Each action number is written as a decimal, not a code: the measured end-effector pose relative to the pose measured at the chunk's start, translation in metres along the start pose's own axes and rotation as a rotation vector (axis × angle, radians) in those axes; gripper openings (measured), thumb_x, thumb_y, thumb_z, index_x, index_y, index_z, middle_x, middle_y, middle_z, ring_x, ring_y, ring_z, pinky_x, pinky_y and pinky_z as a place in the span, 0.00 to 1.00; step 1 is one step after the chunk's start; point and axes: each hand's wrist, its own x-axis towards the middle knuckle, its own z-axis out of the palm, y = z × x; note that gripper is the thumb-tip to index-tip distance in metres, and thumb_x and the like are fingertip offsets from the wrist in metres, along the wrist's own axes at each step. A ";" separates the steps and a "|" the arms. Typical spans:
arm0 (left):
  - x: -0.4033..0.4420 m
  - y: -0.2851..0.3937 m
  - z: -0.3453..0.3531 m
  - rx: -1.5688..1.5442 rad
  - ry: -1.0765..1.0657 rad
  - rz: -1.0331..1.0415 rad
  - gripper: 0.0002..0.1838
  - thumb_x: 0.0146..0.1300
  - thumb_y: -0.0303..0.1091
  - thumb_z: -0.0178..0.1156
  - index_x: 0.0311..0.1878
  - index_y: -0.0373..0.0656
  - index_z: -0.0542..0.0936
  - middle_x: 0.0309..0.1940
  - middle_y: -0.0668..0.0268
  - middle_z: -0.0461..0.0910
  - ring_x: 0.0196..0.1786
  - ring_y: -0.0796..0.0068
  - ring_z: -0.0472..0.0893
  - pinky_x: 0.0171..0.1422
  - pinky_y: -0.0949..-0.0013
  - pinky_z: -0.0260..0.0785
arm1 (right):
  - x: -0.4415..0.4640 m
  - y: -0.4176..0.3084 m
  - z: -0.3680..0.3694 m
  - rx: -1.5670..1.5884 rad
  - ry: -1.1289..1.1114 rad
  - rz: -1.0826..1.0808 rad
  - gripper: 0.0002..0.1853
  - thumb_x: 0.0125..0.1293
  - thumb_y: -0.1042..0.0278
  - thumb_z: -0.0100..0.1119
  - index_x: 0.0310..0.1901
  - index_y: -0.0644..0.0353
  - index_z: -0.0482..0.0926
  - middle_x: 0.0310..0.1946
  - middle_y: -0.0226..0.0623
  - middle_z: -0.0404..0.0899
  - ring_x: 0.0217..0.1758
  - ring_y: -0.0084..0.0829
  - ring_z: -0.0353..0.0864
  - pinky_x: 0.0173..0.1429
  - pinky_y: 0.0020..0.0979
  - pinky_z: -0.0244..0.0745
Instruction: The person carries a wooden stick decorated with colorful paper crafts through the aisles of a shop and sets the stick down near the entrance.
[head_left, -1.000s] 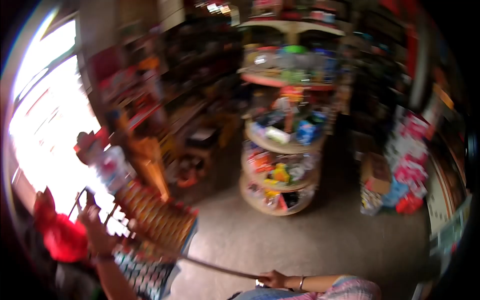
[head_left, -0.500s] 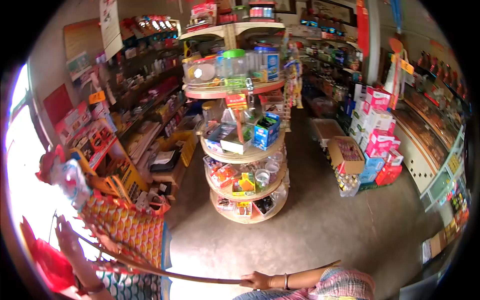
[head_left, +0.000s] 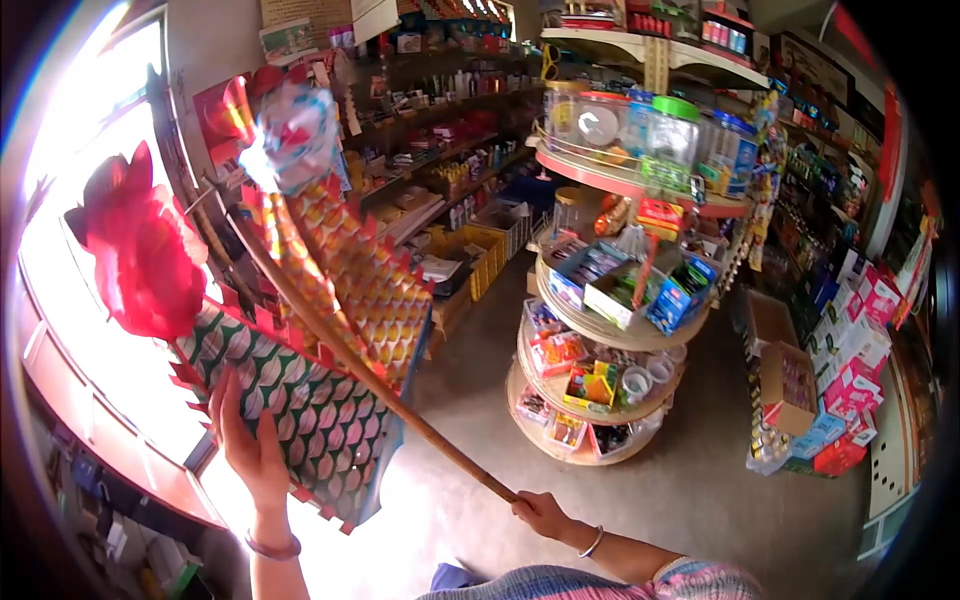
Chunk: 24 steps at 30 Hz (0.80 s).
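Observation:
My right hand [head_left: 540, 515], a bracelet at its wrist, is wrapped round the lower end of a long wooden stick [head_left: 400, 408]. The stick slants up and left toward two patterned fabric pieces. My left hand [head_left: 250, 445] is raised with its fingers apart, in front of the green patterned fabric [head_left: 300, 400], and seems to hold nothing; whether it touches the fabric I cannot tell. A red, flower-like bundle [head_left: 145, 250] tops the green piece. Behind it is an orange and yellow patterned piece [head_left: 375, 270], with a shiny clear and blue bundle [head_left: 295, 135] at its top.
A rounded, tiered display stand [head_left: 600, 330] with jars and packets stands ahead. Stocked wall shelves [head_left: 450, 100] are behind it on the left. Stacked cartons [head_left: 850, 370] and an open cardboard box [head_left: 788, 385] are on the right. A bright window or doorway [head_left: 60, 220] is at the left.
The fabric pieces and their bundles now appear higher and further right, and the stick slants more steeply. My left hand has moved right in view. The camera view has shifted left.

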 end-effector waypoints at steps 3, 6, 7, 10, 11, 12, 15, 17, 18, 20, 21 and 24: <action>0.000 -0.038 0.010 0.107 0.185 0.042 0.20 0.59 0.26 0.50 0.57 0.33 0.68 0.59 0.53 0.66 0.58 0.60 0.67 0.57 0.65 0.63 | 0.056 0.008 0.003 0.012 0.013 0.012 0.12 0.65 0.63 0.49 0.28 0.61 0.74 0.16 0.27 0.69 0.19 0.18 0.65 0.25 0.24 0.62; 0.004 -0.086 0.013 0.387 0.251 0.283 0.22 0.59 0.31 0.53 0.57 0.34 0.66 0.59 0.50 0.64 0.60 0.53 0.66 0.60 0.57 0.63 | 0.118 0.010 0.007 -0.013 0.047 0.001 0.13 0.65 0.61 0.49 0.27 0.60 0.73 0.16 0.26 0.68 0.20 0.17 0.65 0.25 0.23 0.61; 0.010 -0.102 0.017 0.404 0.290 0.261 0.25 0.61 0.35 0.52 0.60 0.36 0.63 0.60 0.49 0.62 0.62 0.52 0.64 0.63 0.50 0.60 | 0.137 0.011 0.007 -0.010 0.060 -0.030 0.13 0.65 0.61 0.49 0.27 0.60 0.73 0.16 0.25 0.68 0.20 0.16 0.64 0.24 0.22 0.61; 0.043 -0.183 0.043 0.235 0.475 -0.002 0.29 0.65 0.45 0.48 0.65 0.40 0.58 0.64 0.52 0.58 0.66 0.53 0.60 0.64 0.50 0.58 | 0.195 -0.010 0.008 0.062 0.116 -0.091 0.13 0.65 0.61 0.48 0.26 0.59 0.72 0.16 0.24 0.66 0.19 0.16 0.63 0.24 0.21 0.60; 0.049 -0.217 0.047 0.193 0.411 -0.207 0.30 0.66 0.49 0.45 0.66 0.40 0.58 0.65 0.54 0.58 0.67 0.55 0.58 0.64 0.50 0.57 | 0.212 -0.011 0.009 0.071 0.120 0.002 0.13 0.63 0.61 0.51 0.25 0.60 0.72 0.14 0.27 0.67 0.18 0.19 0.64 0.24 0.24 0.61; 0.058 -0.247 0.059 0.060 0.392 -0.365 0.31 0.67 0.51 0.43 0.66 0.40 0.58 0.65 0.56 0.59 0.66 0.58 0.61 0.63 0.53 0.58 | 0.230 -0.014 0.009 0.098 0.121 -0.013 0.14 0.63 0.60 0.51 0.25 0.60 0.72 0.14 0.27 0.67 0.18 0.18 0.63 0.23 0.23 0.59; 0.066 -0.343 0.104 -0.219 0.226 -0.579 0.31 0.67 0.51 0.42 0.67 0.41 0.56 0.62 0.56 0.63 0.61 0.64 0.66 0.63 0.65 0.57 | 0.282 -0.017 0.011 0.132 0.127 0.008 0.14 0.63 0.60 0.52 0.25 0.60 0.72 0.14 0.27 0.68 0.18 0.17 0.63 0.24 0.23 0.59; 0.083 -0.367 0.136 -0.271 0.165 -0.562 0.30 0.67 0.45 0.47 0.68 0.41 0.55 0.58 0.57 0.66 0.56 0.67 0.69 0.59 0.66 0.60 | 0.314 -0.011 0.014 0.157 0.136 -0.014 0.14 0.63 0.59 0.52 0.25 0.60 0.73 0.15 0.27 0.68 0.18 0.17 0.64 0.24 0.23 0.60; 0.091 -0.384 0.152 -0.305 0.158 -0.564 0.30 0.66 0.43 0.49 0.68 0.41 0.55 0.56 0.57 0.67 0.54 0.68 0.70 0.58 0.66 0.61 | 0.332 -0.007 0.015 0.174 0.137 -0.004 0.14 0.64 0.59 0.52 0.25 0.60 0.73 0.15 0.27 0.68 0.18 0.18 0.64 0.24 0.23 0.60; 0.111 -0.401 0.192 -0.367 0.177 -0.571 0.29 0.65 0.33 0.51 0.66 0.38 0.56 0.50 0.58 0.70 0.50 0.70 0.72 0.53 0.70 0.65 | 0.373 0.002 0.009 0.203 0.136 0.014 0.14 0.64 0.60 0.52 0.26 0.60 0.73 0.15 0.27 0.68 0.19 0.18 0.64 0.24 0.23 0.60; 0.120 -0.415 0.212 -0.353 0.139 -0.569 0.28 0.64 0.30 0.51 0.66 0.37 0.56 0.48 0.59 0.71 0.49 0.70 0.73 0.52 0.70 0.66 | 0.395 0.006 0.005 0.233 0.160 0.005 0.14 0.64 0.59 0.52 0.26 0.60 0.73 0.15 0.27 0.68 0.19 0.18 0.65 0.25 0.23 0.61; 0.140 -0.455 0.276 -0.330 0.080 -0.569 0.22 0.62 0.27 0.55 0.59 0.37 0.66 0.40 0.63 0.74 0.37 0.77 0.73 0.39 0.74 0.67 | 0.453 0.020 -0.012 0.291 0.201 -0.005 0.14 0.65 0.59 0.51 0.26 0.60 0.73 0.15 0.27 0.69 0.19 0.18 0.65 0.25 0.23 0.61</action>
